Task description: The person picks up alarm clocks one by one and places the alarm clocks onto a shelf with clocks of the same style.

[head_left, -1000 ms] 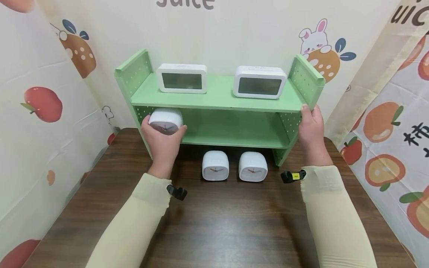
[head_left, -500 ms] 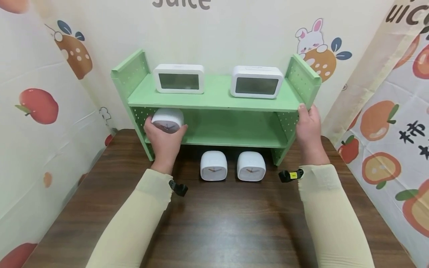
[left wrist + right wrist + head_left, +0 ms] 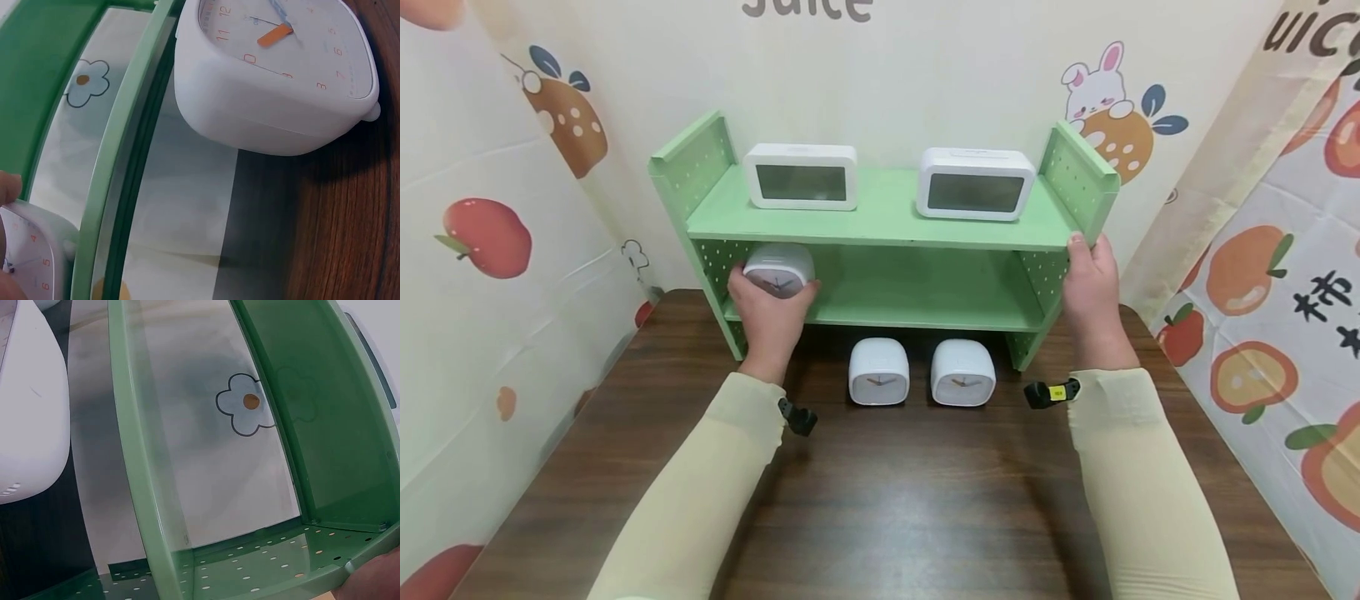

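Observation:
My left hand holds a white rounded alarm clock at the left end of the lower level of a green shelf. Thumb and fingers lie on opposite sides of it. In the left wrist view this clock is partly cut off, with fingertips at its face; its base touches or nearly touches the shelf board, I cannot tell which. My right hand grips the front edge of the shelf's right side panel, and the right wrist view catches only part of that hand.
Two similar clocks stand on the dark wooden table before the shelf: a left one and a right one. Two white digital clocks, left and right, sit on the top level. A printed curtain hangs behind.
The clock in my left hand has shifted a little to the right and farther in on the lower level. My right hand keeps its grip on the side panel. The head view has turned slightly.

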Motion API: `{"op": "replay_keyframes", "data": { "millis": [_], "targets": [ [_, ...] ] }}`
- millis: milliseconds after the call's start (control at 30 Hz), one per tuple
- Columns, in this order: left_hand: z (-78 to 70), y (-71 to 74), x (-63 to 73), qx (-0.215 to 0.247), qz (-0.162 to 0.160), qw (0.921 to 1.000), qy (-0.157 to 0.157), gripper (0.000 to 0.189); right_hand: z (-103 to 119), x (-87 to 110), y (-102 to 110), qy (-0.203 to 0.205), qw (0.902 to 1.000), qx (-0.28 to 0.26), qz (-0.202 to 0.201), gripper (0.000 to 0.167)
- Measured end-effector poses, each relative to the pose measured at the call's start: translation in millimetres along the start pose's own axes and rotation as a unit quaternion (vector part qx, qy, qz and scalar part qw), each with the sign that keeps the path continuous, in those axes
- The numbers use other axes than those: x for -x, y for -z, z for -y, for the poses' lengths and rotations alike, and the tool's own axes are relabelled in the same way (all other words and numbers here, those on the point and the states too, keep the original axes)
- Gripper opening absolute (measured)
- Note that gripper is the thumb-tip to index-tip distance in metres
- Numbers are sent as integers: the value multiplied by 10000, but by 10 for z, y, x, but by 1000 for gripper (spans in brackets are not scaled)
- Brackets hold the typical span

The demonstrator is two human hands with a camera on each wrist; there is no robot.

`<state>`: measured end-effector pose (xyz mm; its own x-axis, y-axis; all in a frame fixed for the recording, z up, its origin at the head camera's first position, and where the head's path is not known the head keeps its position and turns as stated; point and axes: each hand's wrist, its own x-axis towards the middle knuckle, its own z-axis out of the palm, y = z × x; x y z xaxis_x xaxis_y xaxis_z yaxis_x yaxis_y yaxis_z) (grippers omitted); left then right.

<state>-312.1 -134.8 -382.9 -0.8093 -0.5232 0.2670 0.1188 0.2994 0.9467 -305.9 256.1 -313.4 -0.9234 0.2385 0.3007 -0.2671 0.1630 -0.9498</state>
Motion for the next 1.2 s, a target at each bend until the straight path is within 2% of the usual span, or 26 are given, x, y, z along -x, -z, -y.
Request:
{"op": "replay_keyframes", "data": {
  "millis": [567, 833, 1033, 1200],
  "targets": [
    [1, -16, -26, 90, 37, 9999, 97, 117, -7, -24, -3, 81, 9999, -84, 93, 51],
    [5, 55, 6, 164, 51, 9998, -86, 116, -12, -20, -5, 3, 9999, -91, 100, 51],
    [-9, 147, 19, 491, -79, 9979, -407, 99, -5, -17, 3, -3, 10000, -36, 51, 52],
    [-47, 276, -9, 637, -404, 9947, -697, 68, -7, -23, -9, 99, 9999, -79, 0, 51]
  ]
}}
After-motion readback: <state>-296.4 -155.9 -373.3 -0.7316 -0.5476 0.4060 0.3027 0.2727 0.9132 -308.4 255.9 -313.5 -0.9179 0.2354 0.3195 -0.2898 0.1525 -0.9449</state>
